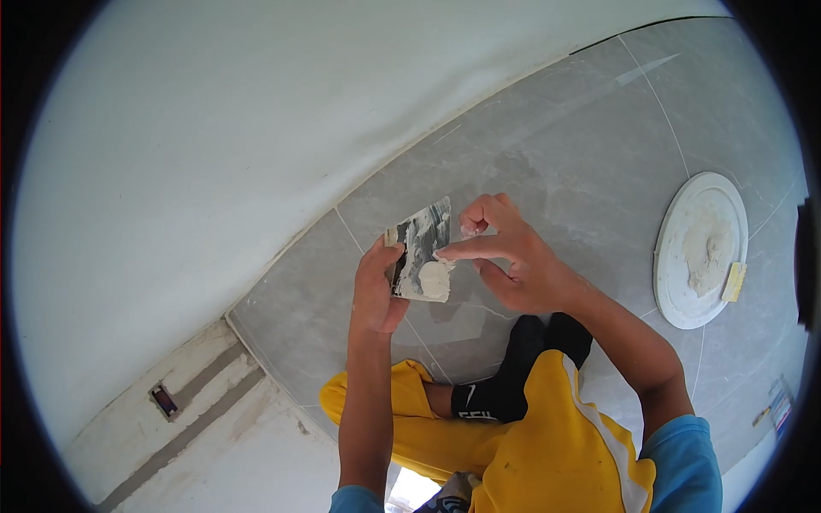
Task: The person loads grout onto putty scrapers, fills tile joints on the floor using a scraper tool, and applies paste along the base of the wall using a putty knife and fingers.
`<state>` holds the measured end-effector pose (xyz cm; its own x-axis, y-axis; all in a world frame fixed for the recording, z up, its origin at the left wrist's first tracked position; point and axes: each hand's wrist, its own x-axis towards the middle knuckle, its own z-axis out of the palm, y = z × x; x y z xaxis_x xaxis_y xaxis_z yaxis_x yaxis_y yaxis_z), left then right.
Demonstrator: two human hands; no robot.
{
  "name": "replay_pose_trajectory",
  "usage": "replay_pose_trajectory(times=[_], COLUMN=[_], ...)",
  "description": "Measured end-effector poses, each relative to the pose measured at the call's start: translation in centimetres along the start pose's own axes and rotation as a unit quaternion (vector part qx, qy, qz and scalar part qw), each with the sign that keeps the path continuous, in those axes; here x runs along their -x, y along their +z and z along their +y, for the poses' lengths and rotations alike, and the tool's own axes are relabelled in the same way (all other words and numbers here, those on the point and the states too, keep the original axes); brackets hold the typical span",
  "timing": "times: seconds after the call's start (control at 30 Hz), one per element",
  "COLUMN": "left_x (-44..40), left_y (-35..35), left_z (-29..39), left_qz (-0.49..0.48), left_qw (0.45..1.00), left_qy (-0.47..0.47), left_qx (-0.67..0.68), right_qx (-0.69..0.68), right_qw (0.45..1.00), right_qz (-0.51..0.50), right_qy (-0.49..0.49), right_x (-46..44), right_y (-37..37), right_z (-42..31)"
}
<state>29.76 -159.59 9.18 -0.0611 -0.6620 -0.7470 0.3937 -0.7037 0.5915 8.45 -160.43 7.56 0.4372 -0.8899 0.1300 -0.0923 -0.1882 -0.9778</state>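
Note:
My left hand [375, 286] is wrapped round the near-left edge of a flat scraper blade [419, 239], thumb on top. White paste is smeared over the blade, and a thicker lump of paste [435, 279] sits at its lower right corner. My right hand [509, 256] is just right of the blade with its fingers apart; the extended index fingertip touches the paste by the lump. White residue coats the fingertips of that hand, and it holds nothing.
A round white lid [671, 256] with dried powder lies on the grey tiled floor [581, 171] at right, a yellow-handled scraper [734, 282] on its rim. A white wall [214, 154] runs along the left, with a socket box [162, 400] low down. My crossed legs are below.

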Motion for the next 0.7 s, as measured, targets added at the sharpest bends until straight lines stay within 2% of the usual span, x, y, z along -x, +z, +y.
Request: replay_pose_trajectory(times=[0.17, 0.23, 0.27, 0.33, 0.37, 0.43, 0.57, 0.63, 0.67, 0.7], left_x=[-0.3, -0.3, -0.3, -0.2, 0.0, 0.1, -0.1, 0.0, 0.0, 0.0], left_y=[-0.2, -0.1, -0.1, 0.1, 0.2, 0.2, -0.7, -0.5, -0.4, -0.4], left_z=[-0.3, -0.4, -0.4, -0.2, -0.2, 0.1, 0.1, 0.0, 0.0, 0.0], left_qz=[-0.004, 0.0, 0.005, -0.006, -0.015, -0.009, -0.012, -0.01, -0.001, -0.011], left_qw=[1.0, 1.0, 1.0, 0.999, 0.999, 0.999, 1.0, 1.0, 0.999, 0.999], left_qy=[-0.013, -0.014, -0.015, -0.01, -0.004, -0.002, 0.009, 0.015, 0.026, 0.022], left_qx=[0.012, 0.015, 0.019, 0.03, 0.042, 0.037, -0.005, -0.02, -0.034, -0.035], right_qx=[-0.029, -0.138, -0.137, 0.145, 0.146, 0.261, 0.211, 0.101, 0.109, 0.054], right_qw=[0.999, 0.99, 0.99, 0.985, 0.985, 0.951, 0.968, 0.994, 0.993, 0.998], right_qz=[-0.006, 0.029, 0.029, 0.059, 0.06, 0.066, 0.072, 0.036, 0.042, 0.029], right_qy=[-0.012, 0.013, 0.012, -0.067, -0.067, -0.154, -0.112, -0.037, -0.032, -0.022], right_x=[0.6, 0.8, 0.7, 0.5, 0.7, 1.3, 0.9, 0.4, 0.3, 0.3], right_y=[0.2, 0.0, 0.1, 0.4, 0.4, 0.3, -0.2, 0.7, 1.0, 1.3], right_z=[-0.3, -0.3, -0.4, -0.6, -0.4, 0.5, 0.3, 0.6, 0.9, 1.3])
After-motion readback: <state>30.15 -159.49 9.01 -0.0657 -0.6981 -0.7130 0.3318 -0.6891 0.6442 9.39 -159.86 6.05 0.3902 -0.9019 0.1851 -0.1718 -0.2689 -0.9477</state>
